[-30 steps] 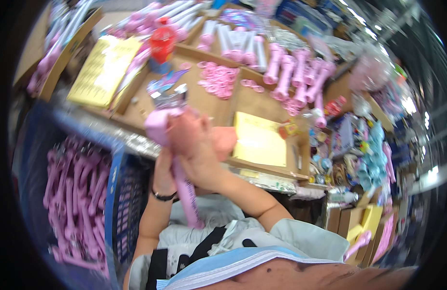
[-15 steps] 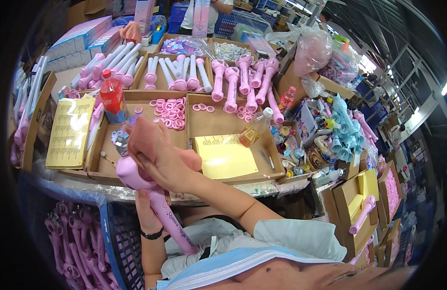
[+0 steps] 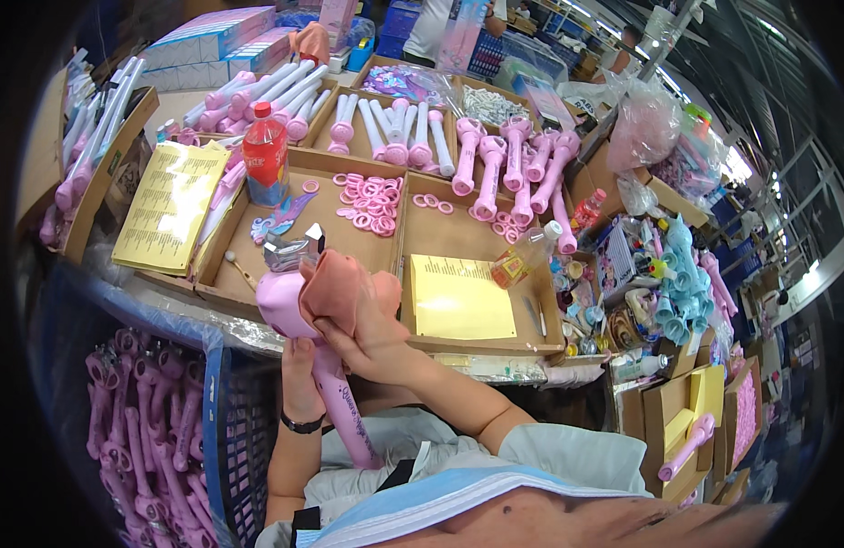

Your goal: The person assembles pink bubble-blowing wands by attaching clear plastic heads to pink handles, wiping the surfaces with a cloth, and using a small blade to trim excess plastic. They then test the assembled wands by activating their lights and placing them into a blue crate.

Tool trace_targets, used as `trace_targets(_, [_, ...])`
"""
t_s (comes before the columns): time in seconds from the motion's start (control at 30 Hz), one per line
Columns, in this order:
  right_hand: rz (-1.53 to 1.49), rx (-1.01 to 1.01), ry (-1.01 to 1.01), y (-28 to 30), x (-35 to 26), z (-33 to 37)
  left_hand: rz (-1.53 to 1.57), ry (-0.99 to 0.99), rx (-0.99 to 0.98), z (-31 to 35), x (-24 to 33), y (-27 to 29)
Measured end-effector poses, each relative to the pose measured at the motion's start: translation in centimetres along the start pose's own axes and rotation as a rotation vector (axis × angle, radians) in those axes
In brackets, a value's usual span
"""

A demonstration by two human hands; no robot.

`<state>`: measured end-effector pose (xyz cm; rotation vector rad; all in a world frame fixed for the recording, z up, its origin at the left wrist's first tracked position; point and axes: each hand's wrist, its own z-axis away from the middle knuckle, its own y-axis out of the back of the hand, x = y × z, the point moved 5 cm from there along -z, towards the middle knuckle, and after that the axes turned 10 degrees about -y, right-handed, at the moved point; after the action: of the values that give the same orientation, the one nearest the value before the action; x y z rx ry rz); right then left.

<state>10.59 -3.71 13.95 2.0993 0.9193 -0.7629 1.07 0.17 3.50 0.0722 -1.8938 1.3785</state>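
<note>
A pink toy wand [image 3: 346, 416] leans toward the cardboard trays, its thick round head up and its long handle down by my lap. My left hand [image 3: 300, 388] grips the handle just below the head, and a dark band circles that wrist. Bunched in my right hand [image 3: 372, 345] is an orange cloth [image 3: 335, 290], pressed against the right side of the wand's head. A shiny silver crown-shaped piece [image 3: 294, 251] tops the head. The cloth hides part of the head and some of my right fingers.
Pink rings [image 3: 369, 203], a red-labelled bottle [image 3: 266, 155] and yellow sheets [image 3: 463, 297] lie or stand in the trays. More pink wands [image 3: 490, 178] are behind. A blue crate [image 3: 216, 438] full of wand parts stands at lower left; light-blue toy parts [image 3: 679, 274] are piled right.
My right hand and the cloth have slid down from the top of the wand's head to its right side, uncovering more of the silver crown. The whole scene has shifted rightward in view.
</note>
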Motion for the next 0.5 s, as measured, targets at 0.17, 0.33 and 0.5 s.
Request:
trace_targets(0.17, [-0.15, 0.018, -0.351, 0.6, 2.9, -0.4, -0.043, 0.054, -0.095, 0.2, -0.6, -0.6])
trace_targets(0.33, [0.159, 0.054, 0.069, 0.2, 0.6, 1.1, -0.129, 0.001, -0.012, 0.0, -0.4, 0.1])
trace_targets(0.5, [-0.337, 0.028, -0.372, -0.3, 4.1, 1.1, -0.186, 0.014, -0.026, 0.3, -0.4, -0.8])
